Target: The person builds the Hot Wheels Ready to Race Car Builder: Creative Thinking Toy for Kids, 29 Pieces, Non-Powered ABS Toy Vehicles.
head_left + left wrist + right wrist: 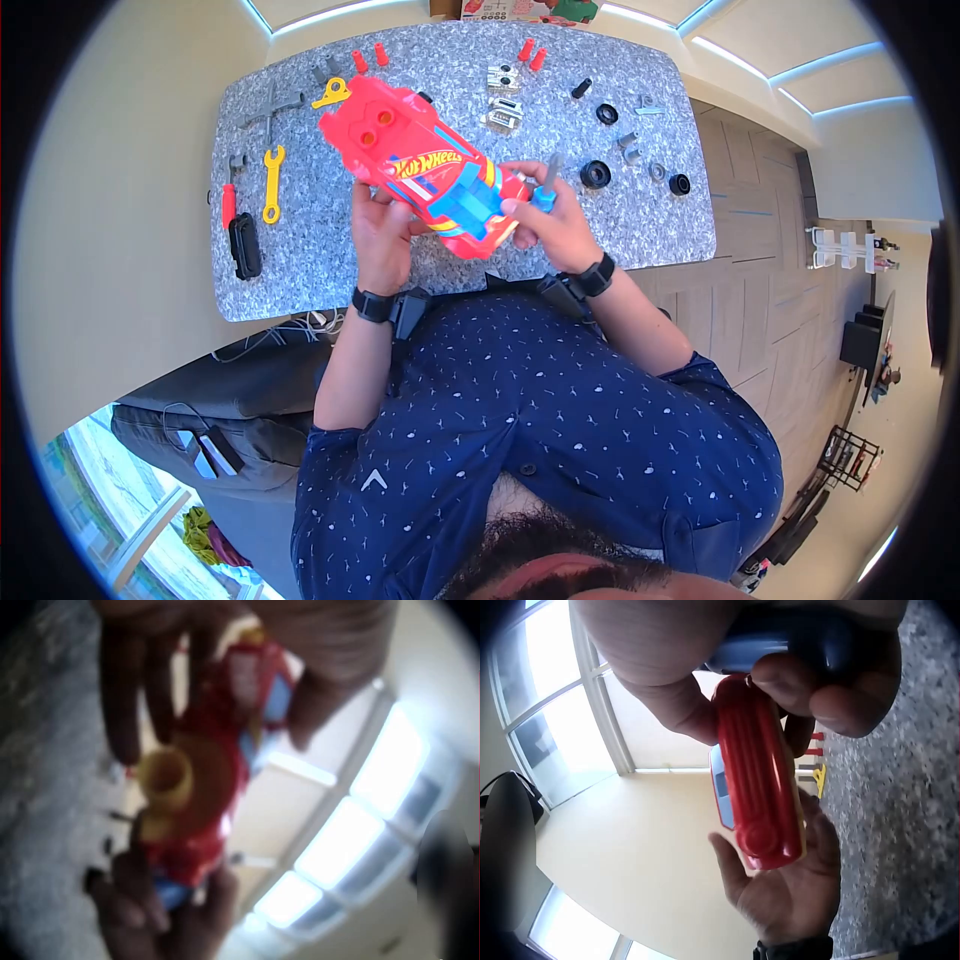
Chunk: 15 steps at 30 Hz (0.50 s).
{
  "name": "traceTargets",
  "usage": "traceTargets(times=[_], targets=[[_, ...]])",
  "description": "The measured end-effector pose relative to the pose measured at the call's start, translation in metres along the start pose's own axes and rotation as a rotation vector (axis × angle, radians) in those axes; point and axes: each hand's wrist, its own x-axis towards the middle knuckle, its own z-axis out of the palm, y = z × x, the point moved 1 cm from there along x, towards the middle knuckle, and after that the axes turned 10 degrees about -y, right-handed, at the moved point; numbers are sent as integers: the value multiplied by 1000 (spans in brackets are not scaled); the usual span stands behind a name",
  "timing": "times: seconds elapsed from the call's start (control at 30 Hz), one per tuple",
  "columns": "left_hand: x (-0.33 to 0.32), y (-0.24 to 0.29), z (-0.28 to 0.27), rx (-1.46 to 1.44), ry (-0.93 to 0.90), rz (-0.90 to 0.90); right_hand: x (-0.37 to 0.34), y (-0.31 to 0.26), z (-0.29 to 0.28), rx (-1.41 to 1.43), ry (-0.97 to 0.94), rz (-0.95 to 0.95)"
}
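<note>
Grey, speckled stone-look tabletop with rounded corners (pixel 320 225) stood before a person in a dark blue patterned shirt (pixel 560 400). Held above its near half was a red plastic toy car with yellow lettering and a blue section (pixel 425 165). The left hand (pixel 382 238) gripped its side between thumb and fingers; the right hand (pixel 562 225) gripped its end together with a blue-handled, grey-shafted tool (pixel 545 197). A yellow plastic wrench (pixel 272 186) lay at left; black round wheels (pixel 595 174) lay at right. Beyond was a grey-brown, line-marked floor (pixel 745 230). A dark grey upholstered seat (pixel 275 440) stood near a bright window (pixel 115 500).
</note>
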Motion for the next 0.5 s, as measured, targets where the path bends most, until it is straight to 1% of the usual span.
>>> traceTargets(times=[0.03,0.1,0.13,0.17,0.2,0.23,0.33,0.4,0.47,0.5], targets=[[0,0,-7,-103,24,38,0,-4,-9,-10,1,-14],[-1,22,-14,-94,-11,36,0,-15,-24,-41,7,-60],[-1,28,-14,-90,-29,36,2,-17,-29,18,16,-60],[8,28,-15,15,-30,102,4,-18,-34,78,26,-60],[8,32,-14,25,-71,39,6,-18,-39,138,36,-59],[8,41,-12,35,-113,-26,7,-14,-49,140,18,-44],[6,55,-12,104,-247,-234,12,-11,-64,54,99,9],[6,55,-14,265,-301,-274,14,-8,-67,48,170,33],[5,48,-18,525,-315,-210,14,-10,-65,32,216,72],[6,44,-18,498,-329,-156,15,-8,-64,66,216,76]])
